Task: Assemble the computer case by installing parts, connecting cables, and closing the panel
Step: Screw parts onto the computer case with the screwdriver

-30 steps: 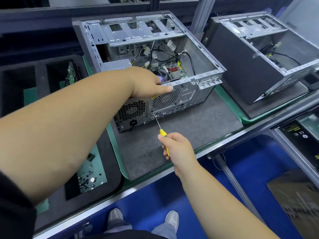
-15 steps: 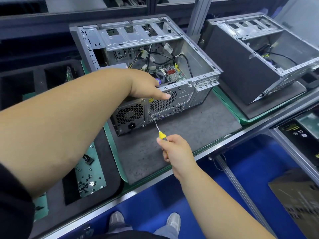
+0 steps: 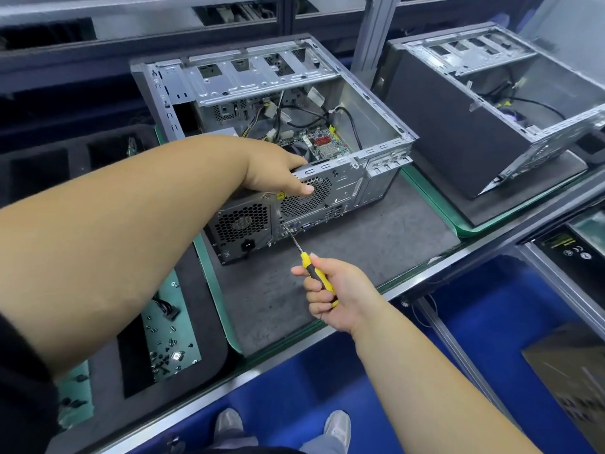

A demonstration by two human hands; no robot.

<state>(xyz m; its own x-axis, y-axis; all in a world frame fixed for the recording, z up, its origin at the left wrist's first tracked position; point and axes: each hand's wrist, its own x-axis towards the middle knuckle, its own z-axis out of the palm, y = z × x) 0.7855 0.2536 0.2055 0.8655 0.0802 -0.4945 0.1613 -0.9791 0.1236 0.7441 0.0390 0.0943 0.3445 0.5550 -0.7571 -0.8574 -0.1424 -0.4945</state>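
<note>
Gripping the yellow-handled screwdriver [image 3: 319,278], the right hand [image 3: 337,294] has lifted its tip to the rear panel of the open computer case [image 3: 340,188] on the tabletop [image 3: 376,244], just beside the power supply [image 3: 244,229]. The left hand [image 3: 278,173] stays hooked over the case's top rear edge, thumb flat against the fan grille [image 3: 311,199]. That suggests a rear screw is being driven. The screw itself is too small to see, and the left fingers are hidden inside the case.
</note>
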